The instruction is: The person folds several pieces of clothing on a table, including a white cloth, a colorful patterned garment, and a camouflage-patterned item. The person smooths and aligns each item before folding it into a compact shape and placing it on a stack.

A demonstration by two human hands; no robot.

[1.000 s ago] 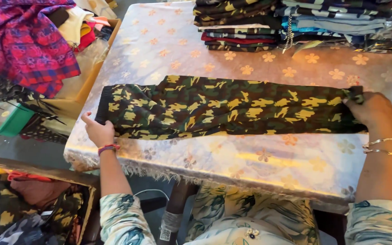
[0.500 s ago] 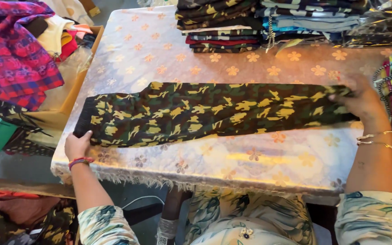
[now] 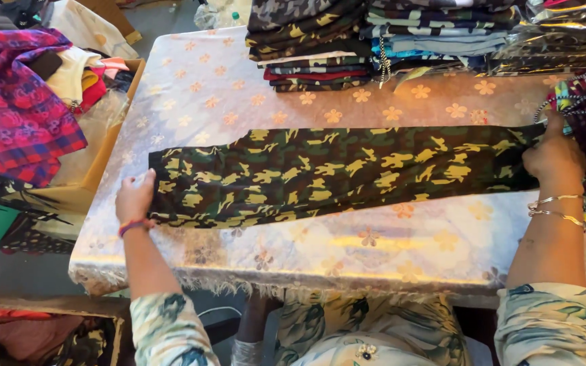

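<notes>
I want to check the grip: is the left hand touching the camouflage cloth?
Touching. The head view shows the left hand resting on the left end of the camouflage cloth, fingers over its edge, with no gap between them.
</notes>
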